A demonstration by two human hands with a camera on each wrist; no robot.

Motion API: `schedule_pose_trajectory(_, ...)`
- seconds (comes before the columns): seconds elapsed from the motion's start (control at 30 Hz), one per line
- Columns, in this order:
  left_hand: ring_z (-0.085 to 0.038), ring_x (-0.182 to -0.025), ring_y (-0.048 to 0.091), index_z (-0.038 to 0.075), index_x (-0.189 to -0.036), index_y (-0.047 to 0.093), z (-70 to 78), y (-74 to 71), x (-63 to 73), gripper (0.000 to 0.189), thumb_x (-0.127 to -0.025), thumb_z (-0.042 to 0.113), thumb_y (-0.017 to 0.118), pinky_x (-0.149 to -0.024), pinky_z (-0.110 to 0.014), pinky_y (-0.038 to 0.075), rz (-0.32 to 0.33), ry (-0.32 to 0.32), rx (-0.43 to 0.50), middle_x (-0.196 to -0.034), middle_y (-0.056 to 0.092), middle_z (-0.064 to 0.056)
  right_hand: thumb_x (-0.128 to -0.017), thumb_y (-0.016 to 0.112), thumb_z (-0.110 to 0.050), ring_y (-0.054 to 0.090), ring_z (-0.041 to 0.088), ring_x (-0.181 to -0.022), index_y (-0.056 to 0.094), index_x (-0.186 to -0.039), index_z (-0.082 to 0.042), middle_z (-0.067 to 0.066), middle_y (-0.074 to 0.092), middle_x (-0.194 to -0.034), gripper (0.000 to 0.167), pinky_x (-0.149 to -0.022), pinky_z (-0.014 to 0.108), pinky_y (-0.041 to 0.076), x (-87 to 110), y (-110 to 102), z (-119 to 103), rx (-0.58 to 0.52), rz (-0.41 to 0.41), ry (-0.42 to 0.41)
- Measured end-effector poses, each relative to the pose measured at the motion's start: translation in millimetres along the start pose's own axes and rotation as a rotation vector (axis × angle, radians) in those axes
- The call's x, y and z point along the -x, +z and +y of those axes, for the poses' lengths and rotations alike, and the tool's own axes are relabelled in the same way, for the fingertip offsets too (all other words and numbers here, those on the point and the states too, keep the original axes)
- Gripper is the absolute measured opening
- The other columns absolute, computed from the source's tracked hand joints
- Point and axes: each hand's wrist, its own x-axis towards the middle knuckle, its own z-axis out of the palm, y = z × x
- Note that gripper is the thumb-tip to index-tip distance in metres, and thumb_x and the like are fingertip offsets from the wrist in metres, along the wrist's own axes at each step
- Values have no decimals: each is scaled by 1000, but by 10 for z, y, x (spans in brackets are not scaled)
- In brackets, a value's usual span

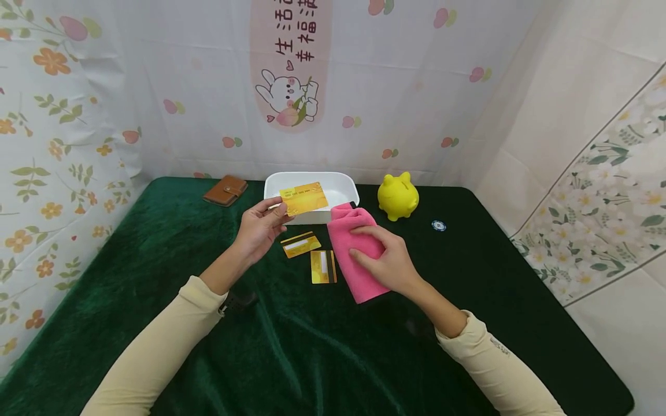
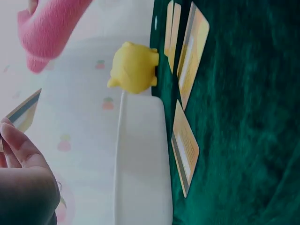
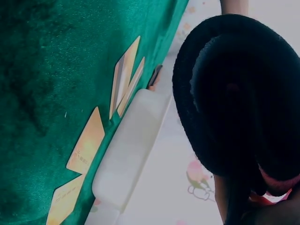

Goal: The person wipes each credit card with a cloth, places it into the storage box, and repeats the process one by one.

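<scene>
My left hand (image 1: 257, 231) pinches a gold bank card (image 1: 304, 198) between thumb and fingers, raised in front of a white plastic tray (image 1: 312, 217). The card's numbered face shows in the head view; its back with a dark stripe (image 2: 24, 107) shows in the left wrist view. A folded pink cloth (image 1: 359, 271) is gripped by my right hand (image 1: 387, 257), to the right of the card and apart from it. Its dark inner side (image 3: 225, 93) fills much of the right wrist view. Below lie bank cards (image 1: 300, 245), several in the wrist views; the cloth hides some from the head view.
A brown wallet (image 1: 225, 190) lies at the back left. Right of the tray stands a yellow piggy bank (image 1: 398, 196), with a poker chip (image 1: 439, 226) farther right. Dark green cloth covers the table (image 1: 208, 352); printed curtains (image 1: 198, 86) hang behind.
</scene>
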Motion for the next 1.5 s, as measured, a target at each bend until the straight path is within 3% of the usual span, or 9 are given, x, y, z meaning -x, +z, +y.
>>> schedule_pose_trajectory(0.2,-11,-82,69,13,-116,59,-4,-61,-150,16,-100,15,60,-67,-20,49,51,-37,-9,-101,69,1,-88,75,-8,64,24,-90,64,-121,-9,10,65,-117,35,-71,33,57,7,-9,1,-10,-7,30)
schedule_pose_trajectory(0.5,-10,-82,68,13,-112,60,-35,-41,-331,15,-98,17,62,-66,-20,50,89,-29,-9,-115,59,-4,-88,74,-8,64,24,-89,64,-122,-9,11,65,-116,35,-70,32,56,22,-34,8,-15,-10,45)
schedule_pose_trajectory(1.0,-10,-81,68,15,-109,61,-128,-109,-574,12,-98,19,63,-64,-19,51,181,-38,-41,-115,58,-6,-88,75,-8,65,24,-86,64,-121,-8,11,65,-115,36,-68,33,57,41,-69,50,-40,-23,62)
schedule_pose_trajectory(1.4,-10,-81,68,14,-113,60,-168,-149,-668,16,-98,18,62,-65,-19,52,178,-62,-26,-105,57,-3,-88,74,-8,64,24,-85,64,-121,-9,11,65,-116,35,-67,33,57,61,-69,63,-56,-22,81)
schedule_pose_trajectory(1.5,-10,-82,69,9,-121,58,-176,-155,-670,25,-98,19,62,-66,-20,52,167,-66,-23,-111,60,-6,-89,74,-8,64,24,-85,64,-122,-9,11,65,-116,35,-67,33,57,67,-67,76,-58,-23,82)
